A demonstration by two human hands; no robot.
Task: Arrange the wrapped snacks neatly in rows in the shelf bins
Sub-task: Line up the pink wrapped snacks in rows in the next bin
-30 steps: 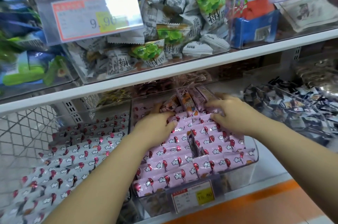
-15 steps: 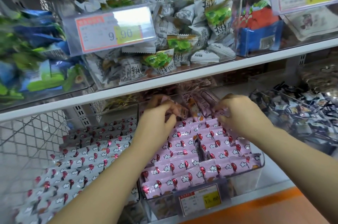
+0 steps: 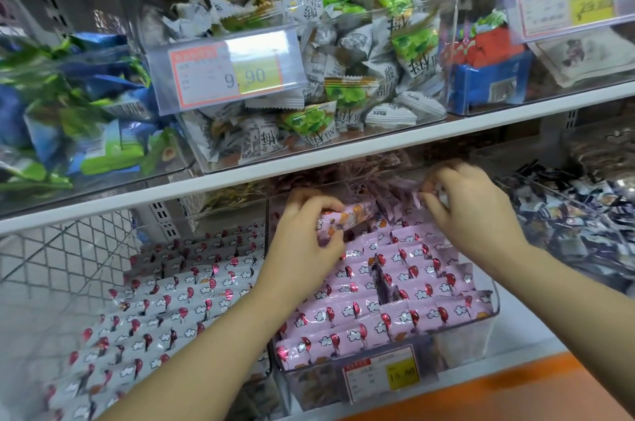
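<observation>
Back-row tidying under way in the clear bin [image 3: 494, 305]. Left hand [image 3: 309, 238] grips one pink snack [image 3: 348, 216] just above the pink rows [image 3: 378, 286]. Right hand [image 3: 470, 214] curls at the bin's back right; too blurred to tell if it holds anything. Next: lay the snack flat and aligned. A second ago both hands lay flatter on the rows.

Clear plastic shelf bin [image 3: 464, 348]: pink foil-wrapped snack bars [image 3: 360, 283], printed with white clouds and red balloons, lie flat in two overlapping rows, front to back. Rear ones jumbled. One raised bar [image 3: 347, 218], tilted, pinched in left hand [image 3: 309, 238].
</observation>
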